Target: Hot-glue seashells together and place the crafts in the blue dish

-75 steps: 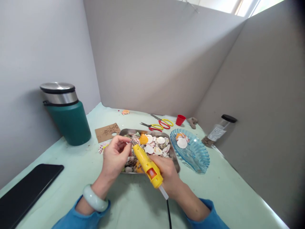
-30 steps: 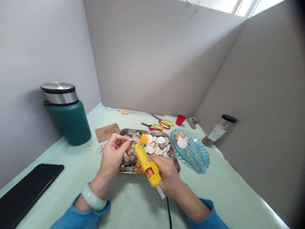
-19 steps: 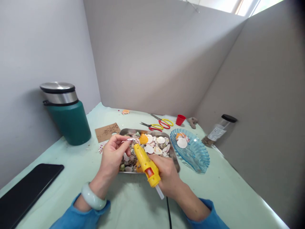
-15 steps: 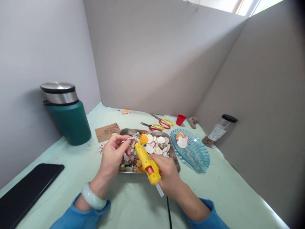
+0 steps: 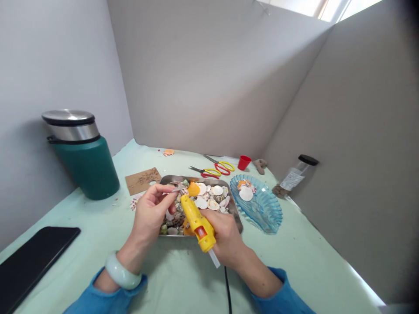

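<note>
My right hand (image 5: pixel 223 235) is wrapped round a yellow hot glue gun (image 5: pixel 197 221), a clear glue stick jutting from its back end. The gun's nozzle points up and left, close to my left fingertips. Between thumb and fingers, my left hand (image 5: pixel 151 209) pinches a small, thin, pale shell piece (image 5: pixel 178 189); its exact shape is hard to make out. Both hands are over the near left part of a metal tray (image 5: pixel 241 223) filled with mixed seashells (image 5: pixel 213 204), white, orange and greenish. My hands and the gun hide part of the shells.
Right of the tray lies a blue shell-shaped dish (image 5: pixel 262 218) holding a few shells. Scissors (image 5: pixel 206 172) and a red cup (image 5: pixel 244 162) are behind. A brown card (image 5: pixel 140 182), green flask (image 5: pixel 85 168) and black phone (image 5: pixel 39 266) are left; a jar (image 5: pixel 294 176) stands right.
The whole view has shifted slightly, so things appear further left. The glue gun's nozzle has come a little away from the shell piece; both grips are unchanged.
</note>
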### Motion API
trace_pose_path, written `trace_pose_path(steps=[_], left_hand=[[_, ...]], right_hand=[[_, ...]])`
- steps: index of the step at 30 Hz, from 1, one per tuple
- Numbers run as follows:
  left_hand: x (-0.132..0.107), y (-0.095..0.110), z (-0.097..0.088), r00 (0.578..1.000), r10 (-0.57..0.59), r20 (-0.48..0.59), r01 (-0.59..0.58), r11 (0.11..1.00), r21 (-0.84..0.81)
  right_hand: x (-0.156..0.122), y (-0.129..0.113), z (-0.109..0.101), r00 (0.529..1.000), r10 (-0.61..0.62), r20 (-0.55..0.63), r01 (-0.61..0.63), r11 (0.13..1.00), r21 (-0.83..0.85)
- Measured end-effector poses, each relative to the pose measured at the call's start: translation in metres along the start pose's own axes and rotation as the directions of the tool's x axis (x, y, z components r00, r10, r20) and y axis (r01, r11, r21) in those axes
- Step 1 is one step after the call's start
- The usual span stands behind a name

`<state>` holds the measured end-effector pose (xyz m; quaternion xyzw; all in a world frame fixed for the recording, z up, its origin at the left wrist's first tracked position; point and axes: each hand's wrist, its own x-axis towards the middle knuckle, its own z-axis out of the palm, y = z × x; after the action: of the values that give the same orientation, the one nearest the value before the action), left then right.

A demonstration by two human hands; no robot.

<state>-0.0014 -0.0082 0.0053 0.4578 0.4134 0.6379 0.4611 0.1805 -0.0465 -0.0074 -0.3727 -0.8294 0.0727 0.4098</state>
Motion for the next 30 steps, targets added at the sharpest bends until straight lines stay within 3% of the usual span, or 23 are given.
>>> trace_pose_path(steps=[6, 12, 17, 30], left_hand=[[0.0013, -0.0018, 0.0001, 0.997, 0.046, -0.064, -0.045, 0.999, 0.017], [0.0024, -0.0056, -0.0024, 0.998, 0.057, -0.028, -0.055, 0.997, 0.051], [0.002, -0.0028, -0.0002, 0.998, 0.032, -0.059, -0.03, 0.999, 0.041], [0.0006, -0.0013, -0.0007, 0.999, -0.033, 0.028, 0.035, 0.995, -0.092]], right_hand=[[-0.0004, 0.0007, 0.0015, 1.0, -0.004, -0.018, 0.004, 1.0, -0.02], [-0.0008, 0.0016, 0.0025, 1.0, 0.004, -0.007, -0.004, 0.999, -0.037], [-0.0006, 0.0, 0.0001, 1.0, -0.007, 0.002, 0.007, 1.0, -0.009], [-0.0015, 0.0024, 0.0006, 1.0, -0.007, 0.022, 0.007, 1.0, -0.002]])
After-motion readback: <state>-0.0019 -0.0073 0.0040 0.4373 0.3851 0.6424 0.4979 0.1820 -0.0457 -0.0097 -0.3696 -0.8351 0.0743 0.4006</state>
